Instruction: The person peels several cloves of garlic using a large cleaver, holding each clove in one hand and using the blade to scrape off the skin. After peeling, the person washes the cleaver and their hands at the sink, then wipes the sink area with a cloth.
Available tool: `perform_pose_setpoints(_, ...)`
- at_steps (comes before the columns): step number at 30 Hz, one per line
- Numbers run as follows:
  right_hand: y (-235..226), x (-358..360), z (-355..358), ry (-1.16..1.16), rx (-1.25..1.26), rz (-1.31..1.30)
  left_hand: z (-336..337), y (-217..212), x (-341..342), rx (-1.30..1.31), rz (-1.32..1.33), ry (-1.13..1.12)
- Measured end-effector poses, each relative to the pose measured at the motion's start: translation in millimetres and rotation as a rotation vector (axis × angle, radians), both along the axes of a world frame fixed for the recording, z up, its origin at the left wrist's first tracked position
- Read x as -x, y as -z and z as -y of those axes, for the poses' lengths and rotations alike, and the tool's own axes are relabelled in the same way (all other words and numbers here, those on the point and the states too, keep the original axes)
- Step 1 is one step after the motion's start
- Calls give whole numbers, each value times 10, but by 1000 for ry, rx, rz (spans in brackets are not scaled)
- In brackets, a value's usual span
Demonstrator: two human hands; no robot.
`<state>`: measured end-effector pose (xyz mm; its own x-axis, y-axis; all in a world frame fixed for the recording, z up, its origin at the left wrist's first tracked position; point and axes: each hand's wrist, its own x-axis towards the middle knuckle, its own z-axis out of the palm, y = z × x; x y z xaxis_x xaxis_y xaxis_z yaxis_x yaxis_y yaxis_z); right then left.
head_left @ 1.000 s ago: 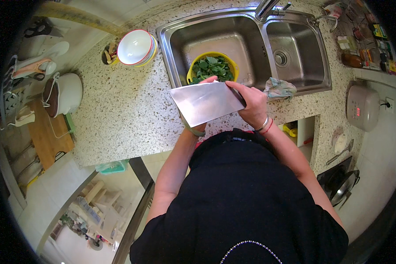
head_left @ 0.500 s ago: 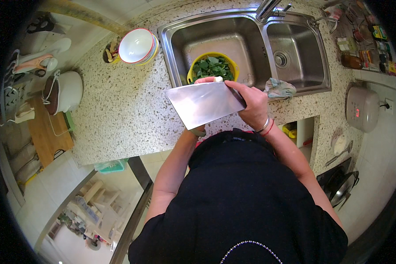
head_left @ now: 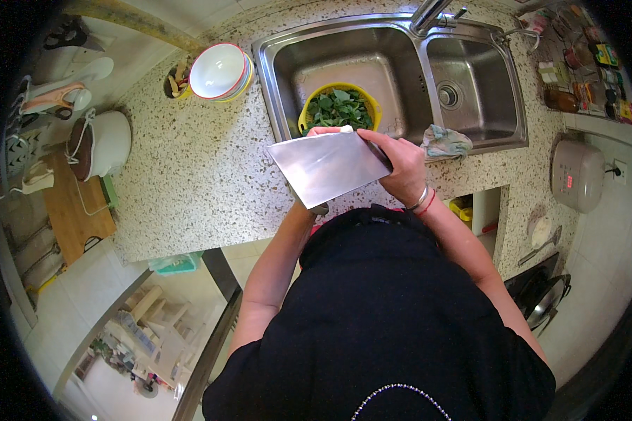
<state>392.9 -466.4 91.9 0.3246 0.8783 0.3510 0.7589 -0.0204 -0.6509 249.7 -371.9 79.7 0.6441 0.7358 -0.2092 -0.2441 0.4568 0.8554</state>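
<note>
A broad cleaver [head_left: 330, 168] is in my right hand [head_left: 404, 168], its wide blade reaching to the left over the counter's front edge at the sink. Behind the blade is my left hand [head_left: 323, 130]; only some bent fingertips show above the blade's upper edge. At those fingertips a small white piece [head_left: 346, 129] peeks out, perhaps a peeled garlic clove, close to my right thumb and the blade. Just beyond, a yellow basket [head_left: 377, 105] holding green leaves [head_left: 340, 109] stands in the large sink basin.
The double sink [head_left: 267, 84] has a faucet [head_left: 426, 17] at its back. A crumpled cloth [head_left: 446, 142] lies on its front rim. Stacked bowls [head_left: 218, 72] stand to the left on the speckled counter [head_left: 189, 168]. A rice cooker [head_left: 578, 175] sits at the right.
The cleaver and both hands have shifted only very slightly; the blade's lower corner sits a touch lower and to the right. The grip looks the same.
</note>
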Motion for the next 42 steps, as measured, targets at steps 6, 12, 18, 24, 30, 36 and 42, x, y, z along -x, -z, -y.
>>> perform_pose_setpoints(6, 102, -31, -1, 11, 1, -38, -36, 225, 58, -93, -66, 9)
perform_pose_setpoints(12, 336, -118, 33, 81, 3, -84, -37, 153, 7, -173, -358, 52)
perform_pose_setpoints(18, 334, -146, 92, 81, 58, -23, 59, 306, 5, -424, -300, -71)
perform_pose_setpoints(24, -21, -23, 25, 14, 2, -18, 19, 10, -41, -26, -148, 113)
perform_pose_setpoints(30, -89, -15, -16, -8, -21, 6, 31, 41, -14, -25, 49, 113)
perform_pose_setpoints(36, -86, 1, -6, -10, -28, -11, 37, -14, -7, 86, -78, 108)
perform_pose_setpoints(42, -20, -5, 4, 20, -41, -2, 50, 50, 45, -11, -35, 97)
